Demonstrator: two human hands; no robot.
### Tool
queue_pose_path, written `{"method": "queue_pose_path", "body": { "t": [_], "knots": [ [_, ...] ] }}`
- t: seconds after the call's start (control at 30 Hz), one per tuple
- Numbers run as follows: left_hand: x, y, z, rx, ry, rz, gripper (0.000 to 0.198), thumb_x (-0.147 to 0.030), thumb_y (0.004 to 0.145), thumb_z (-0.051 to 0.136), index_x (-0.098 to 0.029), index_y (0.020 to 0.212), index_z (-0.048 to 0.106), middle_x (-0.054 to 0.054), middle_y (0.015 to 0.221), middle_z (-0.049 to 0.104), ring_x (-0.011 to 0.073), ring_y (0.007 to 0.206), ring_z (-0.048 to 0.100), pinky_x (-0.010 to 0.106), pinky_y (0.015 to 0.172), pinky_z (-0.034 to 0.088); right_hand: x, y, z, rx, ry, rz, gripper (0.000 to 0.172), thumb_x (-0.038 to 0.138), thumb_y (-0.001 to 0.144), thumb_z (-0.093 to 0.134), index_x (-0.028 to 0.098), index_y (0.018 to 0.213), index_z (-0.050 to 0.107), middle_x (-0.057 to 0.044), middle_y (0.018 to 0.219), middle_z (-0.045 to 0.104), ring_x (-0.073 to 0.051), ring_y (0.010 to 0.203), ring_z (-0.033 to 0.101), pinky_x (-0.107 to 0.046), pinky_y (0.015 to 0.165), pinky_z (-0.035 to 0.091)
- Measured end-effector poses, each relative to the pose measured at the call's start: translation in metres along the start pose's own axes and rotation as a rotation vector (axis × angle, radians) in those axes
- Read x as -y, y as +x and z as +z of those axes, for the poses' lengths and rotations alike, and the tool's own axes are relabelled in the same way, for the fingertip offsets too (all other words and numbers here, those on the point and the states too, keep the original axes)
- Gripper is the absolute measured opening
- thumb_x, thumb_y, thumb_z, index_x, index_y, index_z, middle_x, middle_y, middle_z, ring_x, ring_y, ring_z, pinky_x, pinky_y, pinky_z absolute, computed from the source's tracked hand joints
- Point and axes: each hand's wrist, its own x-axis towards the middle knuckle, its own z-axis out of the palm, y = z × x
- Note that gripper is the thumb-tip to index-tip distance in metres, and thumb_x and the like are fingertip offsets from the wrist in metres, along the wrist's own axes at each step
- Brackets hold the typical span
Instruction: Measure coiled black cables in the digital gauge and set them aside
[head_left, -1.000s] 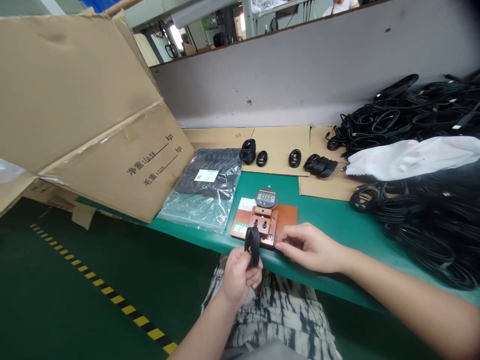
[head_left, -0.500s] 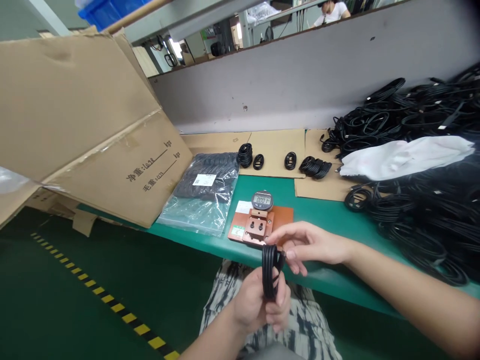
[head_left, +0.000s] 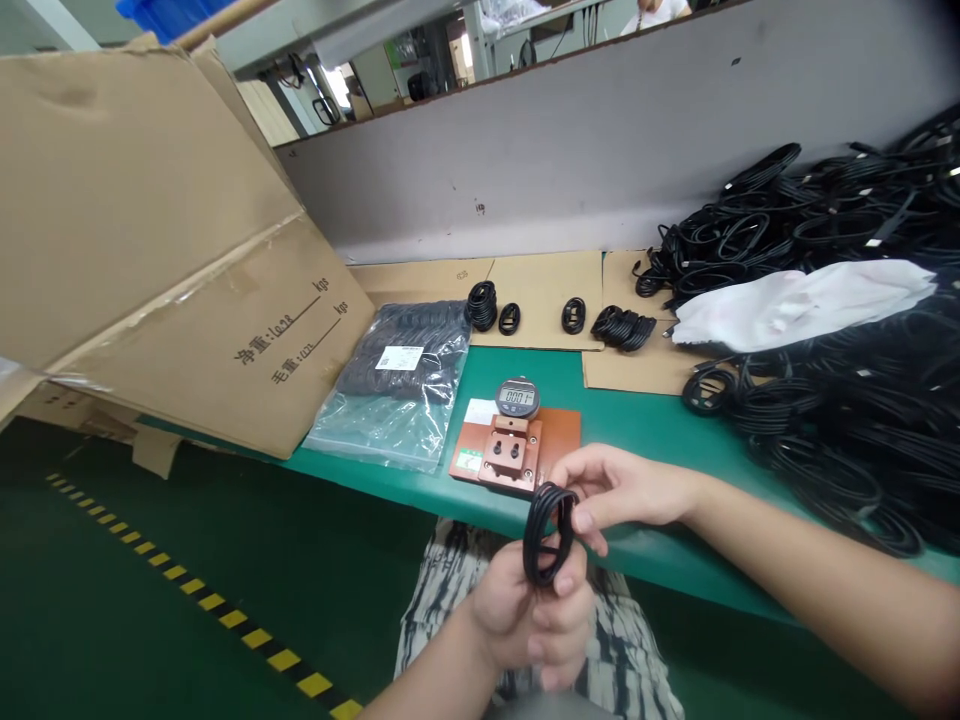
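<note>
A coiled black cable [head_left: 534, 540] is held upright near the front edge of the green table, its loop turned partly toward me. My left hand [head_left: 529, 610] is closed on the lower part of the coil. The thumb and fingers of my right hand [head_left: 611, 492] pinch the coil's upper right side. Just behind the hands stands a copper-coloured gauge block [head_left: 508, 455] with a round digital dial [head_left: 517, 397] on top, reading about 0.001. What exactly the right fingertips touch is partly hidden.
A clear bag of coils [head_left: 397, 375] lies left of the gauge, beside a large cardboard box [head_left: 285, 340]. Small coils [head_left: 574, 315] sit on cardboard behind. A tangled cable pile [head_left: 810, 410] with a white cloth [head_left: 802, 303] fills the right.
The coil has turned from edge-on to showing its open loop. My right fingers have closed in on its upper side. The whole view has shifted slightly.
</note>
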Motion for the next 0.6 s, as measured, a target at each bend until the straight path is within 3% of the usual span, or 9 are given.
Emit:
{"method": "queue_pose_path", "body": {
  "t": [0.2, 0.4, 0.5, 0.6],
  "knots": [
    [-0.0007, -0.0005, -0.0007, -0.09, -0.034, 0.084, 0.023, -0.035, 0.089, 0.046, -0.017, 0.081, 0.057, -0.007, 0.05, 0.039, 0.0063, 0.032, 0.028, 0.018, 0.035, 0.041, 0.0003, 0.0027, 0.0046, -0.118, -0.081, -0.007, 0.033, 0.037, 0.081, 0.073, 0.01, 0.092, 0.058, -0.007, 0.079, 0.066, -0.008, 0.052, 0.058, -0.018, 0.052, 0.047],
    [0.0033, -0.0005, -0.0024, -0.098, -0.062, 0.052, 0.024, -0.035, 0.09, 0.045, -0.017, 0.078, 0.056, -0.007, 0.048, 0.037, 0.0066, 0.031, 0.026, 0.018, 0.033, 0.04, -0.0008, 0.0036, 0.0063, -0.153, -0.126, 0.007, 0.031, 0.036, 0.08, 0.074, 0.009, 0.087, 0.06, -0.005, 0.072, 0.064, -0.009, 0.055, 0.059, -0.019, 0.054, 0.049],
    [0.0062, -0.0006, -0.0005, -0.207, 0.016, 0.149, 0.028, -0.034, 0.093, 0.041, -0.015, 0.081, 0.058, -0.006, 0.049, 0.042, 0.0062, 0.031, 0.032, 0.018, 0.034, 0.043, -0.0006, 0.0041, 0.0047, -0.139, -0.106, -0.004, 0.029, 0.033, 0.082, 0.073, 0.008, 0.093, 0.063, -0.007, 0.077, 0.066, -0.01, 0.058, 0.061, -0.02, 0.058, 0.051],
    [0.0075, -0.0017, 0.0066, -0.363, 0.159, 0.268, 0.03, -0.032, 0.096, 0.038, -0.011, 0.089, 0.059, 0.001, 0.058, 0.057, 0.0073, 0.034, 0.047, 0.02, 0.037, 0.049, -0.0001, 0.0043, 0.0033, -0.135, -0.091, -0.023, 0.033, 0.032, 0.085, 0.07, 0.008, 0.106, 0.063, -0.008, 0.084, 0.068, -0.01, 0.06, 0.062, -0.021, 0.061, 0.053]
  ]
}}
